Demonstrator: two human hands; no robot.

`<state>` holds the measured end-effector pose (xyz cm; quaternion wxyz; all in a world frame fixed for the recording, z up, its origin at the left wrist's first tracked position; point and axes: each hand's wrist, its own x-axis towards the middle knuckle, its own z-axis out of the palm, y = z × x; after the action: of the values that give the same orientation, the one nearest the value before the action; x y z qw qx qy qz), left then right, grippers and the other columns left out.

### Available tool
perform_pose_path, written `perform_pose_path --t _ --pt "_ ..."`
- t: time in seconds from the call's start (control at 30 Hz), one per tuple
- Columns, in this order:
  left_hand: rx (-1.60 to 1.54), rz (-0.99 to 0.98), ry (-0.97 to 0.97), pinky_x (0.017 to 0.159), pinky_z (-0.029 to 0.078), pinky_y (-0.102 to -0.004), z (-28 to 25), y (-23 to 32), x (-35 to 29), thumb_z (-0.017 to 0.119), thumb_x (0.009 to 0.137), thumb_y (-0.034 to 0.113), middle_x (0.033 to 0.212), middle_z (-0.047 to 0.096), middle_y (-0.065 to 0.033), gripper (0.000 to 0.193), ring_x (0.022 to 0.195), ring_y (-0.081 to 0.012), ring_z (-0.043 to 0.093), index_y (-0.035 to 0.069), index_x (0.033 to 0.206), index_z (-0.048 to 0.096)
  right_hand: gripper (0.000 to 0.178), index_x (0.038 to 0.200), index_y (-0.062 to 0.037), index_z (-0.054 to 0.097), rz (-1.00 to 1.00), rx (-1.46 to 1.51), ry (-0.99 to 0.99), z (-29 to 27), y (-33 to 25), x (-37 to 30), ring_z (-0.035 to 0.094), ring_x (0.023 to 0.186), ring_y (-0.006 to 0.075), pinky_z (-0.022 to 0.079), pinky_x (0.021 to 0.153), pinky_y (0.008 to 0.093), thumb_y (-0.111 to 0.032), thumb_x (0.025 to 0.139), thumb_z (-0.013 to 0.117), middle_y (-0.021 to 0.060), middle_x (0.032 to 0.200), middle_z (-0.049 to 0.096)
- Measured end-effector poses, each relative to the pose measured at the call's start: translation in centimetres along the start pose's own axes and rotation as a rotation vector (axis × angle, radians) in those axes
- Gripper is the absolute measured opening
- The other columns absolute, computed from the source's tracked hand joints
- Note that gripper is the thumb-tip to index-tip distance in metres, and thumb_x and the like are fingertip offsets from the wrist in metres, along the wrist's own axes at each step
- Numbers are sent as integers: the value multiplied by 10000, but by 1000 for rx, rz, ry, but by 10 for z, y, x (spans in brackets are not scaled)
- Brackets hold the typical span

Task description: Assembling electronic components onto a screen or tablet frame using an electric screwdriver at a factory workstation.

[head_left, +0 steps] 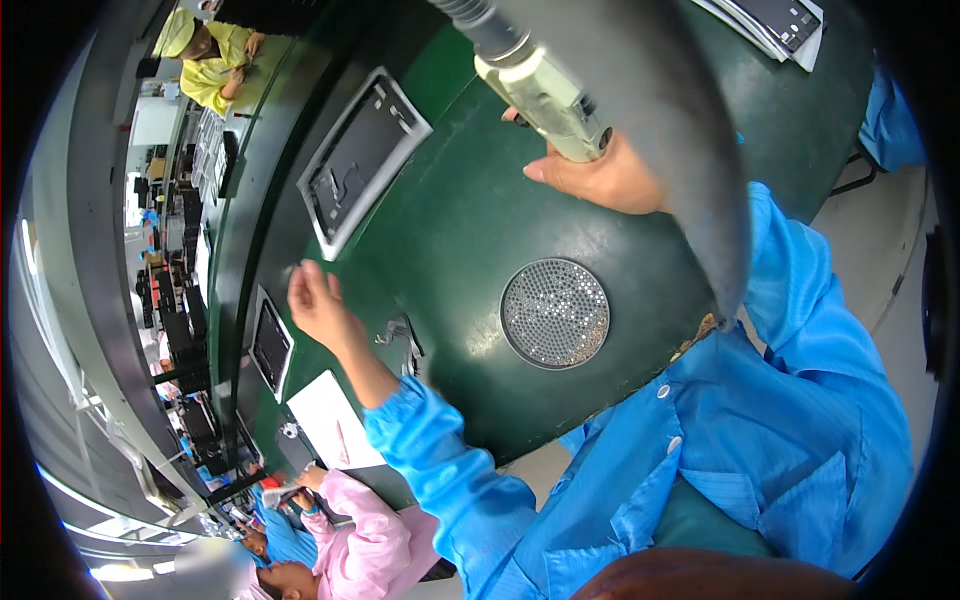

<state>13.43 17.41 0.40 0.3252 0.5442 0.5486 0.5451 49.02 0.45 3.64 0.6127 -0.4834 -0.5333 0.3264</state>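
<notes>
My right hand (615, 180) grips a pale cream-green powered screwdriver (545, 100), with a ribbed grey fitting at its upper end. Part of the tool and my right wrist are hidden by a large, blurred dark grey shape (690, 120) close to the camera. My left hand (325, 308) is raised at the left, fingertips drawn together; whatever they pinch is too small to name. Just beyond it lies a flat black panel (362, 155) in a pale frame. Between my arms sits a round perforated tray (522, 335) with many small shiny pieces in its holes.
A small metal tool (402, 340) lies by my left forearm, near a white sheet (325, 410) with a pen. Another framed panel (272, 345) lies at the left; more panels (780, 25) are stacked top right. A person in pink (370, 540) works nearby, another in yellow (215, 70) across.
</notes>
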Motion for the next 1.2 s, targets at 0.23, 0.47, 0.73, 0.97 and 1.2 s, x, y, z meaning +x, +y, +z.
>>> perform_pose_path --t 0.23,0.47,0.73,0.97,1.2 --pt "495 158 -280 978 436 -352 5 -12 -76 668 873 176 1221 603 -222 273 1189 -261 553 -46 1031 664 325 1025 21 607 -17 -24 5 5 10 1 545 721 113 471 681 287 -76 734 713 68 802 629" --pt "801 459 -553 1042 369 -422 69 -1 -47 580 913 343 1287 533 -256 476 1245 -389 476 -54 1175 588 440 1206 -1 563 -206 -55 -6 8 30 5 527 516 66 425 505 243 -28 790 705 -13 600 537" --pt "1047 381 -513 1124 211 -493 105 -18 -14 516 904 528 1423 374 -278 780 1359 -398 313 -75 1378 372 398 1133 0 578 -98 -55 51 9 17 0 548 634 103 456 606 281 -71 765 710 51 731 597" --pt "759 281 -721 999 413 -365 50 13 -41 667 857 324 1304 522 -243 497 1224 -309 514 -40 1189 602 321 1002 2 586 -186 -131 120 6 21 1 555 657 174 472 644 320 -116 737 722 128 780 618" --pt "823 81 -491 663 500 -245 -49 42 -49 730 791 84 798 708 -94 187 721 -113 636 -50 917 697 211 893 -8 616 -158 -310 209 -3 46 16 563 655 93 452 592 240 -58 759 771 32 741 611"
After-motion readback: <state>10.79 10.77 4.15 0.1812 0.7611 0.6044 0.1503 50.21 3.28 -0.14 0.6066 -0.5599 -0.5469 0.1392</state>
